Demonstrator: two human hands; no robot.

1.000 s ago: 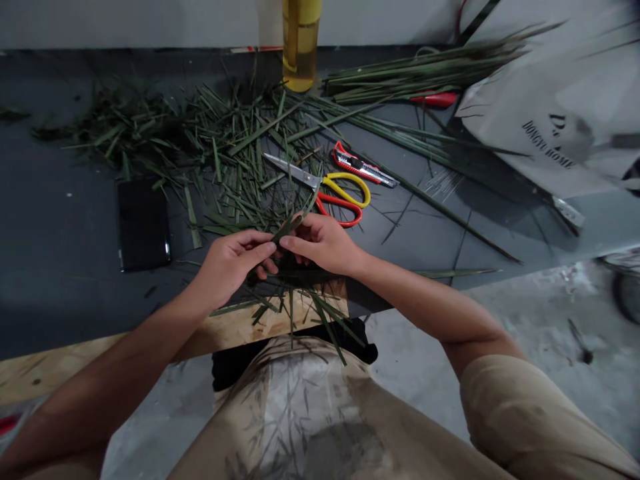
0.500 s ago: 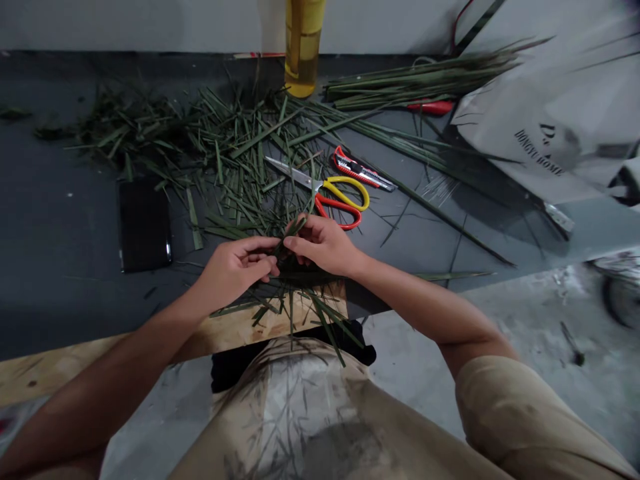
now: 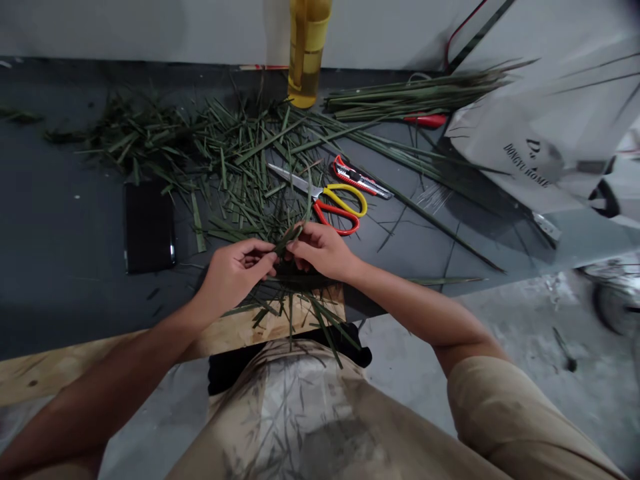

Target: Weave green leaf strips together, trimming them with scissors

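Note:
Both hands meet near the front edge of the grey table over a small piece of folded green leaf (image 3: 285, 241). My left hand (image 3: 239, 268) pinches its left end between thumb and fingers. From the other side, my right hand (image 3: 323, 249) grips it, fingers curled, with a thin strip rising above them. Part of the leaf piece is hidden by the fingers. Just beyond my right hand lie scissors (image 3: 340, 207) with one yellow and one red handle, blades pointing up and left. A red box cutter (image 3: 361, 179) rests behind them.
Cut leaf pieces (image 3: 235, 153) cover the table's middle and left. A black phone (image 3: 149, 228) lies at left. At the back stand a bottle of yellow liquid (image 3: 309, 60) and a bundle of long leaves (image 3: 415, 95). A white bag (image 3: 525, 147) is at right; scraps overhang the wooden edge (image 3: 280, 319).
The view has shifted slightly, so the table things sit a little lower in it. My hands stay together on the leaf piece, with only small finger movement.

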